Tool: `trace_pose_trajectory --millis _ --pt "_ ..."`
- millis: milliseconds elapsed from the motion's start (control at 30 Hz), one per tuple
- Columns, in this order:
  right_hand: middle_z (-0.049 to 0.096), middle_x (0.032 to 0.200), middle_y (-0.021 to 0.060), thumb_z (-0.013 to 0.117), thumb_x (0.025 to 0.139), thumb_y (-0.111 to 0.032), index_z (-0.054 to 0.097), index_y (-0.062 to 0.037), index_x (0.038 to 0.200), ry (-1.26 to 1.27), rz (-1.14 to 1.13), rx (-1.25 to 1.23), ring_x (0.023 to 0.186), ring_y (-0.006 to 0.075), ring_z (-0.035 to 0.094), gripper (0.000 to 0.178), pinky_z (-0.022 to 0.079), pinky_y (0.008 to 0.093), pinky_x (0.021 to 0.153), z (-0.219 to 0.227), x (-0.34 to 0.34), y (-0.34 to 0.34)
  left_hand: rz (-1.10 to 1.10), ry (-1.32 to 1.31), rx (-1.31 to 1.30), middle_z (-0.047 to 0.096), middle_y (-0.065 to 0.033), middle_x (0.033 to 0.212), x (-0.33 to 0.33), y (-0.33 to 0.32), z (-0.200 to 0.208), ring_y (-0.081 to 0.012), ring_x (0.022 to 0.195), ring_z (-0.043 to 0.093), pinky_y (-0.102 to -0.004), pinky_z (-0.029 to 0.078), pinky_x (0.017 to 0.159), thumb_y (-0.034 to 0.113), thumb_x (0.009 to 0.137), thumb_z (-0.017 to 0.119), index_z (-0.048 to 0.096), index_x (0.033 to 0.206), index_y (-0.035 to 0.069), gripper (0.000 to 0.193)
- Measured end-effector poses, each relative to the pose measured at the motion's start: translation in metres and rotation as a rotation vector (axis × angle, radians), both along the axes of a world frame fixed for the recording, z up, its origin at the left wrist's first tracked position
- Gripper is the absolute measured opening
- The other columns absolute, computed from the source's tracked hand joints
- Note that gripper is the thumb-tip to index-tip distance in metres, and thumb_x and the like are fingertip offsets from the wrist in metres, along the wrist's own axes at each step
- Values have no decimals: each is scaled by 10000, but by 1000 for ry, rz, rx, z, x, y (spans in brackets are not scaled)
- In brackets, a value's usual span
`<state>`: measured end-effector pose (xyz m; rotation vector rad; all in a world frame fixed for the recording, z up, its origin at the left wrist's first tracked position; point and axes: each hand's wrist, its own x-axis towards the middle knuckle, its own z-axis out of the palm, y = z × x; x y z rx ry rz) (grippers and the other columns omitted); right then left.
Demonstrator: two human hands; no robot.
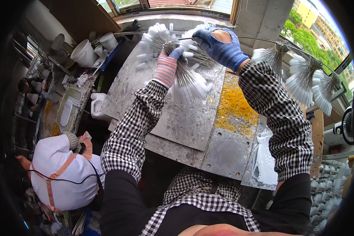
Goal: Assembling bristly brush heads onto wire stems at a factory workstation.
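Observation:
My left hand (167, 67), in a striped knit glove, grips the bound middle of a fan-shaped bundle of thin wire sticks with white tips (185, 72), held up over a grey metal plate (185, 122). My right hand (220, 45), in a blue glove, is closed on a long thin wire (263, 40) beside the bundle's top. That wire runs to the right, and several more white-tipped bundles (303, 76) are strung on it.
A heap of yellow rubber bands (234, 106) lies on the plate's right side. White buckets (84, 53) stand at the back left. A person in white with a cap (61, 173) sits at lower left. A fan (348, 126) is at the right edge.

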<state>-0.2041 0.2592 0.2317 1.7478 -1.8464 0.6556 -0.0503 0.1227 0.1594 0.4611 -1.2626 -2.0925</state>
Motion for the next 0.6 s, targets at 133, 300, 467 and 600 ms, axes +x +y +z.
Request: trace_pose_trajectory --millis 133,300,467,600 --pt "733 859 119 634 992 -317 736 -140 1060 -22 56 6 769 332 705 215 548 435 680 -4 2 8 -56 5 -101 673 -31 833 -10 6 -4 -116 678 630 -273 540 607 108 967 701 629 1087 66 146" --pt "724 839 122 641 990 -301 730 -129 1053 -61 104 -15 748 333 696 203 541 420 660 1 12 19 113 92 -518 677 -30 959 -12 25 -13 -86 773 621 -253 538 675 82 995 672 611 1152 47 172" --pt "696 787 124 641 987 -284 722 -127 1050 -24 172 -74 711 331 677 188 522 429 632 8 24 30 -184 108 -471 677 -70 1089 3 6 -9 -97 897 648 -245 551 748 75 995 680 602 1211 31 233" --pt "702 842 130 629 994 -252 696 -124 1071 -64 228 -90 760 339 686 163 534 425 664 4 24 25 544 -265 -1262 679 -69 1003 -2 36 -18 -140 855 664 -258 549 720 127 991 669 587 1194 34 238"
